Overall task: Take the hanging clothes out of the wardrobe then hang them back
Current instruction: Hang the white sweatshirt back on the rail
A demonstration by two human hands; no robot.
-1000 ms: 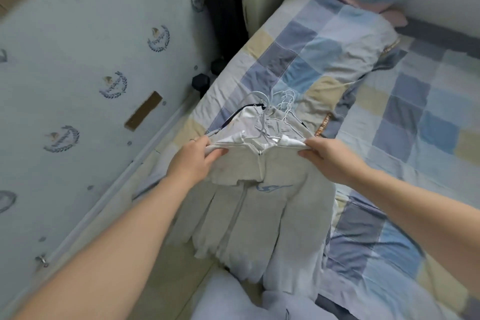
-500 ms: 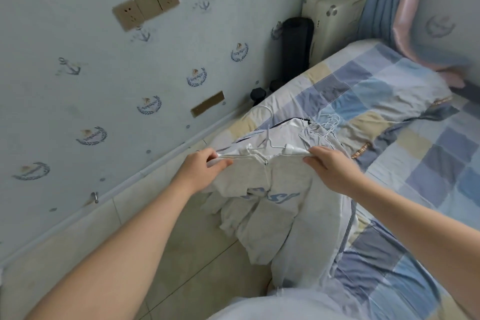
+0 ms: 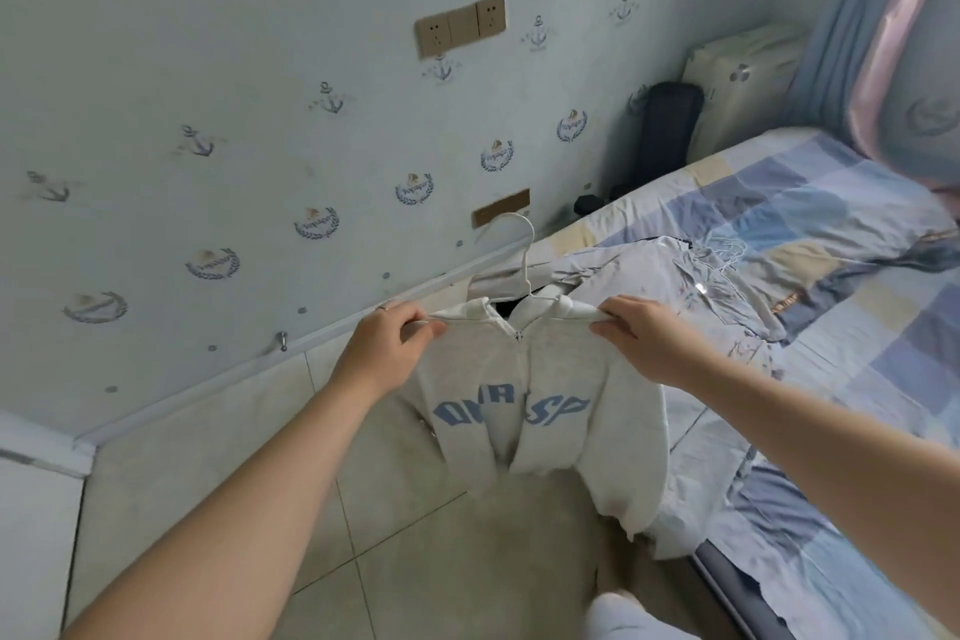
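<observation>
The left hand [image 3: 387, 351] and right hand [image 3: 641, 340] each pinch one shoulder of the pale grey zip hoodie [image 3: 571, 390], fingers curled over the ends of its white hanger [image 3: 525, 270]. The hanger's bar runs level from grip to grip, its hook rising midway between them. The hoodie's body hangs down below the hands, lettering facing the person.

Pale grey zip hoodie [image 3: 535, 405], centre frame, blue block letters across chest, zip done up at the neck. It hangs on a white hanger [image 3: 525, 270], front facing cam, hem and sleeves drooping toward lower centre; the hook sticks up and curls to upper left. L hand [image 3: 384, 353] and R hand [image 3: 644, 343] each pinch a shoulder end, approx level. More pale clothes [image 3: 670, 276] lie heaped just behind, right of centre, w/ thin white hanger hooks [image 3: 727, 250] at the top.
</observation>
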